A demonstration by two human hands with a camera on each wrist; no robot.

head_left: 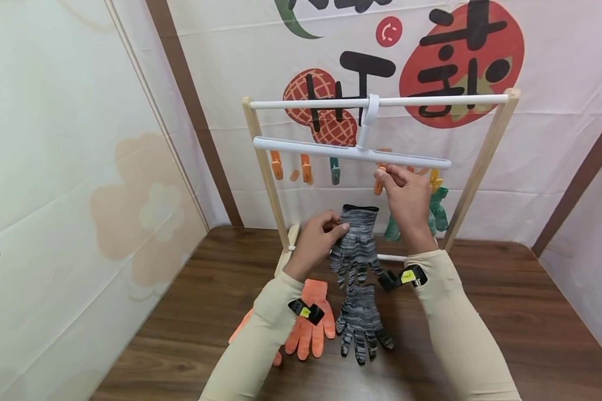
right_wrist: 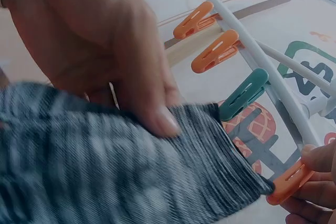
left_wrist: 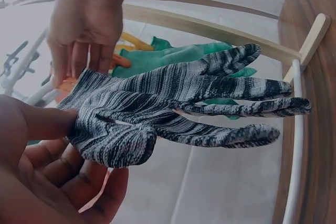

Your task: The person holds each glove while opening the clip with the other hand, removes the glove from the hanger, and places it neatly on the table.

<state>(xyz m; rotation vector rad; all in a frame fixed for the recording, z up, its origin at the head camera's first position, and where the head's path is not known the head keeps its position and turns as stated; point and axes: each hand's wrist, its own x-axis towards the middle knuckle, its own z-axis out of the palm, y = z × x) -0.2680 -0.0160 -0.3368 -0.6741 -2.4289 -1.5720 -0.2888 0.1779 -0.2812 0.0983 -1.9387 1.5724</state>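
My left hand [head_left: 317, 244] pinches a black-and-grey striped knit glove [head_left: 359, 238] near its cuff, between thumb and fingers. The glove hangs with its fingers downward. Higher up, my right hand [head_left: 410, 201] holds an orange clothespin [right_wrist: 292, 181] between thumb and fingers, under the white hanger bar [head_left: 311, 149]. In the right wrist view a corner of the cuff meets the tip of this clothespin; whether it is clamped I cannot tell. A matching striped glove [head_left: 362, 320] lies flat on the table below.
Orange gloves [head_left: 313, 312] lie on the table, partly behind my left forearm. More clothespins, orange [head_left: 277, 167] and teal [head_left: 335, 171], hang from the bar's left half. At right, green gloves [head_left: 438, 209] hang by a yellow clothespin [head_left: 435, 181]. A wooden frame [head_left: 481, 167] supports the hanger.
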